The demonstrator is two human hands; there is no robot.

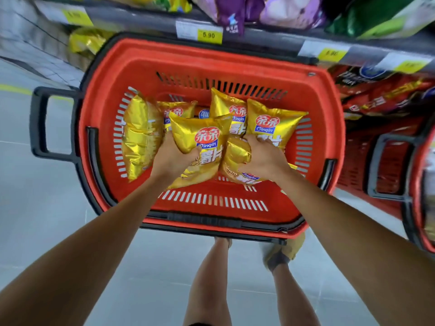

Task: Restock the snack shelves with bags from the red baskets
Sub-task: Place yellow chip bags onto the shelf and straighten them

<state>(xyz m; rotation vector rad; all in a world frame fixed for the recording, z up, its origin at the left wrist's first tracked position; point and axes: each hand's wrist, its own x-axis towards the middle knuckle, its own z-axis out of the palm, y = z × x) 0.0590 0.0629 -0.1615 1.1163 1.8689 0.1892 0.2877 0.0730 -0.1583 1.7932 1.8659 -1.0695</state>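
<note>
Gold Qinqin chip bags: air-puffed foil pillows, so prob. very light, soft & slick. The contents are fragile, and a hard squeeze likely means crumbs. Best hold, IMO: pinch a sealed end or cup the body loosely, not crush the middle.

Left hand [174, 158] is clamped on the upright chip bag [200, 137], w/ thumb across its lower front & fingers wrapped behind its left side. The bag's top sticks out beyond the hand, logo facing up.

Right hand [263, 156] is curled tight over the crumpled chip bag [235, 156], which bulges out to the left of its knuckles. The foil is visibly dented there, so the grip looks harder than needed. The two held bags touch each other between the hands.

Both are inside the red basket [211, 67], down toward its near wall. Can't tell if either is lifted off the bottom.

Other stock:
- A spare gold bag [275, 123] lies just beyond the right fingertips.
- An edge-on gold bag [141, 137] stands just left of the left hand.
- The shelf edge w/ price tags [209, 35] is well beyond both hands, past the basket's far rim.
- A second red basket [416, 196] sits well off to the right of the right hand.
</note>
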